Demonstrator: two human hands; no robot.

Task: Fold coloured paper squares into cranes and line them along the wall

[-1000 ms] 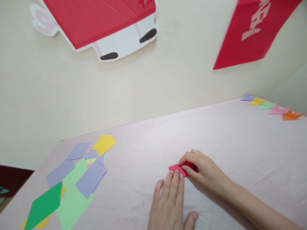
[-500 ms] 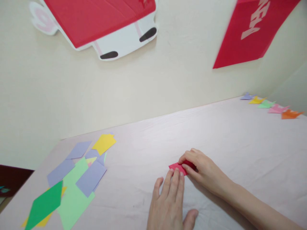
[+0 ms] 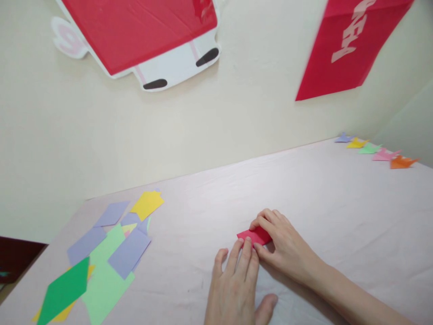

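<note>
At the lower centre of the frame, the left hand (image 3: 232, 284), fingers slightly spread, presses the folded red paper (image 3: 260, 236) to the worktop (image 3: 184, 253) while the right hand (image 3: 287, 243) holds its edges between thumb and forefinger; crisp creasing likely calls for steady pressure and aligned edges.

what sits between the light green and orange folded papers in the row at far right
In the head view, a pink folded paper sits between them.

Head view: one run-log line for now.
left hand: fingertips on folded red paper | right hand: thumb and fingers touching same paper | frame left: paper sheets | frame right: folded paper row
</note>
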